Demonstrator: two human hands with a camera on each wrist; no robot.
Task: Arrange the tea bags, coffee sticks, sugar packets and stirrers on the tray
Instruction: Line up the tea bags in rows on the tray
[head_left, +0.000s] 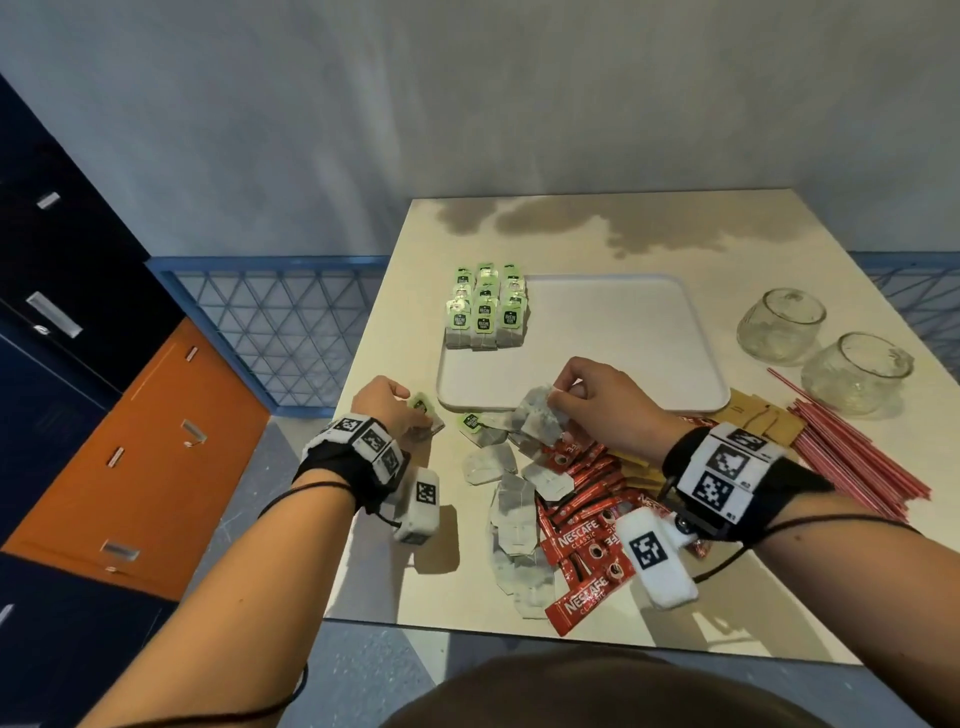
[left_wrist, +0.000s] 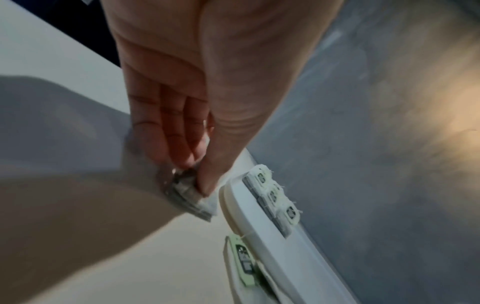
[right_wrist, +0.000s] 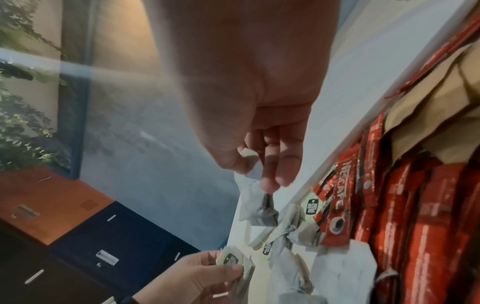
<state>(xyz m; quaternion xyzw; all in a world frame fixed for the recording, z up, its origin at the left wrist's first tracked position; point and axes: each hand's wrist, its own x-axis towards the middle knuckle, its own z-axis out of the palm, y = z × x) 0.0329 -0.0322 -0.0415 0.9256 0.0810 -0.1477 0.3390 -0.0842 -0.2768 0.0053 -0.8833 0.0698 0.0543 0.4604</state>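
Note:
A white tray (head_left: 613, 338) lies mid-table with rows of green-tagged tea bags (head_left: 485, 312) stacked in its far left corner. My left hand (head_left: 387, 405) pinches a small stack of tea bags (left_wrist: 191, 195) just left of the tray's near corner. My right hand (head_left: 587, 395) pinches a grey tea bag (head_left: 537, 415) lifted over the tray's near rim. Loose tea bags (head_left: 511, 506) and red coffee sticks (head_left: 582, 540) lie piled in front of the tray. Brown sugar packets (head_left: 758, 415) and red stirrers (head_left: 852, 457) lie to the right.
Two clear glass cups (head_left: 782, 325) (head_left: 857, 371) stand at the table's right side beyond the stirrers. A dark stain (head_left: 597, 223) marks the table's far part. Blue and orange lockers (head_left: 130, 441) stand on the left, past a blue mesh rail (head_left: 275, 322).

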